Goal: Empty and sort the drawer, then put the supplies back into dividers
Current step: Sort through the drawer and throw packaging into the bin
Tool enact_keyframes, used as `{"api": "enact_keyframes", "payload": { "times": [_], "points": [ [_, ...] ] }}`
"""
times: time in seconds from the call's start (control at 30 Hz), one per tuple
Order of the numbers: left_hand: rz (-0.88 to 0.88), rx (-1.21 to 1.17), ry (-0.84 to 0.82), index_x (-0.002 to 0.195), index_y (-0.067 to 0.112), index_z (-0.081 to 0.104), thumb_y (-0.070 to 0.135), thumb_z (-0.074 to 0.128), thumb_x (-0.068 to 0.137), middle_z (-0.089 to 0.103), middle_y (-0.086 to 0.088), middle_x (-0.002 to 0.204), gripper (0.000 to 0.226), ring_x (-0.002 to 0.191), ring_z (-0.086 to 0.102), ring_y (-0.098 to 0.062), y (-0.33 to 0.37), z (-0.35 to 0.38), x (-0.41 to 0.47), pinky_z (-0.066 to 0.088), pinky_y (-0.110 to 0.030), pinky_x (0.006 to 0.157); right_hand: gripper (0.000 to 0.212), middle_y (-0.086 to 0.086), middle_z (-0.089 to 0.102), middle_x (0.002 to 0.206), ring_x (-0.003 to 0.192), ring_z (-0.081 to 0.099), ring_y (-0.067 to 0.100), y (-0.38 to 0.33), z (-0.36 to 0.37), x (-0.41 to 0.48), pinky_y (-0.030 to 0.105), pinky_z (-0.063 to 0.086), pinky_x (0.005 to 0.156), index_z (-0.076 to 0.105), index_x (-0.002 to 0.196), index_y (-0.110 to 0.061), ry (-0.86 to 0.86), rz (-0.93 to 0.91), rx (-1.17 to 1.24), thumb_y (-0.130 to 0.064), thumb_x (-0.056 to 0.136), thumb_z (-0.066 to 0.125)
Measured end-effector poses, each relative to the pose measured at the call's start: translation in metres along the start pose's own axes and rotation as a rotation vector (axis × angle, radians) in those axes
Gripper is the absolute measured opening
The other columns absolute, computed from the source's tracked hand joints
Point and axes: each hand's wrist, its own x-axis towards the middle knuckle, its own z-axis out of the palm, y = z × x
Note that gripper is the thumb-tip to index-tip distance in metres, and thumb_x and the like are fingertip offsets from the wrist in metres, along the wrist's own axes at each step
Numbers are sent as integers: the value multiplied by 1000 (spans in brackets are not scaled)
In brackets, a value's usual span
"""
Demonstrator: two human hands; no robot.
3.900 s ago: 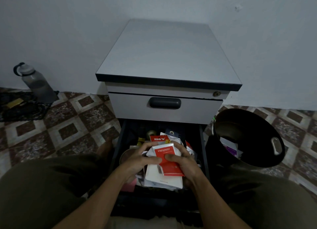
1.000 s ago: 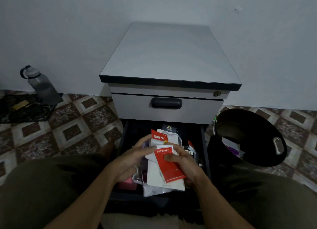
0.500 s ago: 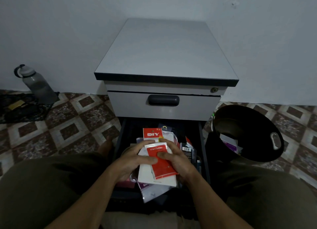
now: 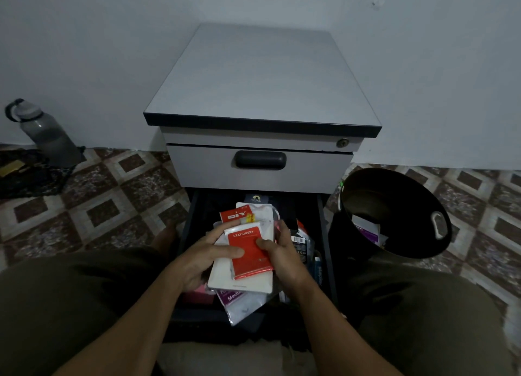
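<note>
drawer [image 4: 188, 220] contents: mostly hidden under held packets [image 4: 248, 254] | purple packet [image 4: 229, 295] label: half covered | bin [image 4: 342, 234] inside: too dark

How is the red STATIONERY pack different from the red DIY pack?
The STATIONERY pack lies on top of the bundle; the DIY pack sits behind it, partly covered. Thumbs of the left hand and right hand press the STATIONERY pack; neither touches the DIY pack. The DIY pack shows yellow bits; the STATIONERY pack shows none. Both are red with white letters.
</note>
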Motion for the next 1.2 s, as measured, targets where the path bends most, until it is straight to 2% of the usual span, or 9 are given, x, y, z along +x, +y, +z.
{"api": "enact_keyframes", "payload": {
  "times": [0.23,0.4,0.5,0.6,0.7,0.8,0.97,1.1,1.2],
  "points": [
    [27,-12,21,123,40,66,7,86,62,64,-16,128,72,110,67,-39,-5,1,7,56,-54,91,35,11,72,114,104,70,33,-1,-1,0,54,53,95,60,128,-31,-74,71,19,-16,97,52],
    [35,18,61,121,40,66,2,84,61,66,-15,126,73,110,67,-37,-11,-2,10,55,-58,92,32,2,74,111,98,73,22,-5,0,-3,41,59,86,59,123,-42,-66,68,-142,-21,100,52],
    [40,3,51,124,38,65,-6,78,71,67,-16,123,70,108,68,-39,-11,-4,10,57,-54,88,29,-1,73,111,95,73,17,-5,2,-4,37,59,84,58,127,-37,-32,35,-210,-30,100,55],
    [47,10,62,127,36,62,-8,74,76,70,-15,119,68,107,69,-37,-7,-9,9,57,-53,88,15,-15,69,102,91,70,3,-8,-1,-8,26,55,81,59,113,-40,81,-31,-288,-43,100,52],
    [45,25,59,129,35,60,-4,77,73,69,-14,121,71,108,68,-36,-3,-18,9,55,-53,91,35,-4,63,116,114,60,18,-5,-15,-4,38,50,95,60,124,-25,391,-144,-651,-44,95,55],
    [40,59,52,128,35,61,-2,80,70,70,-13,121,72,108,68,-36,0,-24,10,55,-52,91,50,12,48,139,131,41,34,1,-28,-4,46,38,108,50,136,-19,533,-48,-941,-39,91,58],
    [12,77,51,126,38,62,2,83,62,70,-11,120,77,109,68,-35,4,-28,10,54,-54,93,55,13,36,146,134,38,39,11,-21,-8,53,38,108,45,139,-22,526,43,-954,-45,90,56],
    [2,113,35,123,42,63,2,81,70,69,-11,121,69,108,68,-34,7,-30,10,56,-50,90,40,14,51,134,119,54,34,8,-31,-8,42,50,99,60,126,-16,541,-13,-758,-22,87,64],
    [0,118,30,124,39,62,-3,73,78,69,-13,120,64,107,69,-34,8,-30,10,56,-46,86,48,17,60,123,111,59,36,7,-37,-6,43,55,92,58,127,-13,520,61,-819,-24,81,66]
  ]
}}
